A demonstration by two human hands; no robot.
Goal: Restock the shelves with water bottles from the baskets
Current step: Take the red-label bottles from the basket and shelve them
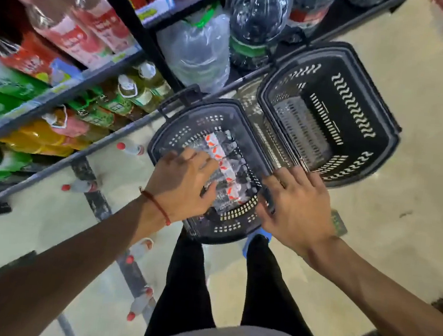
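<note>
Head view, looking down: the shelves [87, 75] run along the left of the near basket [164, 122], which stands on the floor in front of the person's legs. They are packed with red, green and yellow packets and bottles, blurred. Just right of and beyond the near basket, rim close to rim, stands the far basket [331, 111], black with a slotted bottom and nothing showing inside it. Large clear water jugs [194, 54] with green handles sit on the low shelf beyond the near basket. The left hand [182, 182] reaches into the near basket from its left side, fingers spread and slightly bent over the water bottles [226, 165] lying packed inside, closed round none. The right hand [298, 207] lies on the near basket's right rim, fingers splayed; whether it grips the rim cannot be told. Small red-capped bottles [131, 148] lie on the bottom shelf left of the near basket.
</note>
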